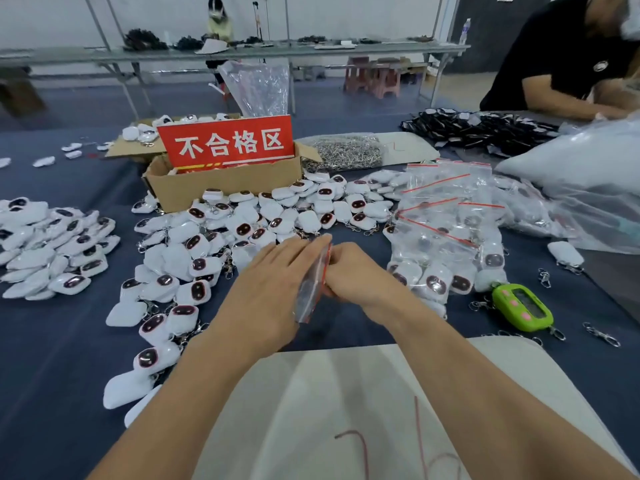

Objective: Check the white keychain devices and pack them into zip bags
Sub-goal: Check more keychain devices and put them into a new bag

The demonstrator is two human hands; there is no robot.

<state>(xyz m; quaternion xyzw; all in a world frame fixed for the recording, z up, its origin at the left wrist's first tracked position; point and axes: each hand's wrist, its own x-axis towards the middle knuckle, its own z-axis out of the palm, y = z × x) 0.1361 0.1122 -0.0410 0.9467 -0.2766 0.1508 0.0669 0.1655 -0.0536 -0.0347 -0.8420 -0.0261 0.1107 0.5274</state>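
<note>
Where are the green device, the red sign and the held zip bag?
green device (pixel 523 308): head view, middle of body.
red sign (pixel 228 142): head view, lettered face.
zip bag (pixel 309 294): head view, clear side.

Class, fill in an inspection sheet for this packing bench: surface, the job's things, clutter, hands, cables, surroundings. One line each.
Surface: dark blue table cloth, largely covered with stock.
Job's things: white keychain devices heaped left and centre; filled zip bags piled right; one zip bag between the hands, contents not visible.
Clutter: cardboard box with red sign; green device; loose metal clips; bag of metal clips; black pile far right.
Hands: left hand lies straight-fingered against the zip bag; right hand pinches its edge.
Cables: nothing seen.
Surroundings: person in black shirt at the right; long tables behind.
</note>
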